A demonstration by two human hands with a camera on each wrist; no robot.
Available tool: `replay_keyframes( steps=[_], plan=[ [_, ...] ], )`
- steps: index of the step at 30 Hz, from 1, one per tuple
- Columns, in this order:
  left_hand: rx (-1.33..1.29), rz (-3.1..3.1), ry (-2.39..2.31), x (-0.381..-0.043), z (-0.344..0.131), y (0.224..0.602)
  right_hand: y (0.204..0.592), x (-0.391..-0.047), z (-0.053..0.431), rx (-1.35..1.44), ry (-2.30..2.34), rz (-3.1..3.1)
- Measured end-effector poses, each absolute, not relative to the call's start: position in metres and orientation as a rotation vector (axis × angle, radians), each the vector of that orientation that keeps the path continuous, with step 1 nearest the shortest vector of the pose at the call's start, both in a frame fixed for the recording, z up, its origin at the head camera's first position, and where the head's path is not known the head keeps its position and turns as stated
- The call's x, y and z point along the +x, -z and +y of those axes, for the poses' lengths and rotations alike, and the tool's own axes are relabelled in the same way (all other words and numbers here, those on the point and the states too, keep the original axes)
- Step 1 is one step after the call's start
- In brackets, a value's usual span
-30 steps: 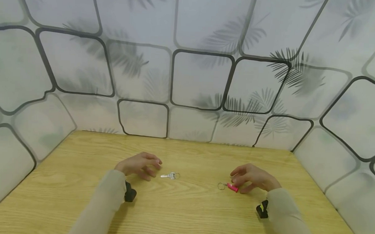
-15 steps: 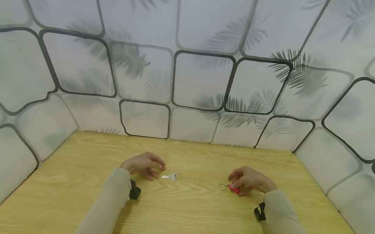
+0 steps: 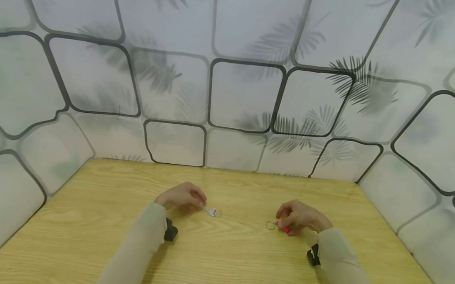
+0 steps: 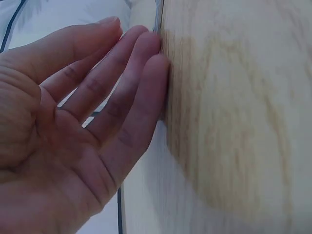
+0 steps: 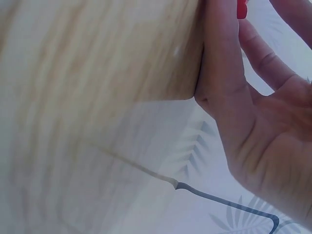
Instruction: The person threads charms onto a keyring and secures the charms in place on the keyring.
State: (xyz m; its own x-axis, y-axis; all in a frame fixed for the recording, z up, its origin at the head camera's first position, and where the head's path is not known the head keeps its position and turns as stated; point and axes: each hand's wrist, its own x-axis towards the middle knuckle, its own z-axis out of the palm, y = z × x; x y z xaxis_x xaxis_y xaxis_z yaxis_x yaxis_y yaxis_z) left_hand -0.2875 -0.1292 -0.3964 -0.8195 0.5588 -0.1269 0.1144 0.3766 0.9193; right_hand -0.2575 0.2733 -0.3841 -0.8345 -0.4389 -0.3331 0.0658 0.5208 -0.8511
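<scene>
In the head view my left hand [image 3: 184, 195] is low over the table, its fingertips pinching the blade end of a silver key [image 3: 211, 211]. A thin split ring [image 3: 219, 213] hangs on the key's bow, pointing right. My right hand [image 3: 302, 216] pinches a small pink-red cylinder-shaped keychain [image 3: 283, 227] between thumb and fingers; most of it is covered. The keychain's metal ring [image 3: 271, 225] sticks out to the left over the wood. In the left wrist view the fingers [image 4: 131, 107] touch the wood and the key is hidden. A red end of the keychain [image 5: 242, 9] shows in the right wrist view.
Both hands work on a light wood-grain table [image 3: 231, 259]. White curtain-like walls [image 3: 236, 96] with dark rounded outlines and leaf prints close off the back and both sides. A black wrist camera [image 3: 170, 230] sits under the left cuff, another black wrist camera [image 3: 314, 255] under the right.
My left hand has moved right onto the key, whose blade end has tilted up toward the fingers. My right hand has closed its fingers round the pink-red keychain.
</scene>
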Motion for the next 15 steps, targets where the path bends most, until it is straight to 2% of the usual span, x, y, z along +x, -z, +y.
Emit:
replay_keyframes(
  steps=[6,15],
  plan=[
    [0.723,2.333,-1.374,-0.292,-0.121,0.395,0.384,-0.257,0.272,-0.312,1.277,2.256],
    [0.691,2.279,-1.350,-0.289,-0.117,0.392,0.384,-0.259,0.273,-0.313,1.268,2.264]
  ],
)
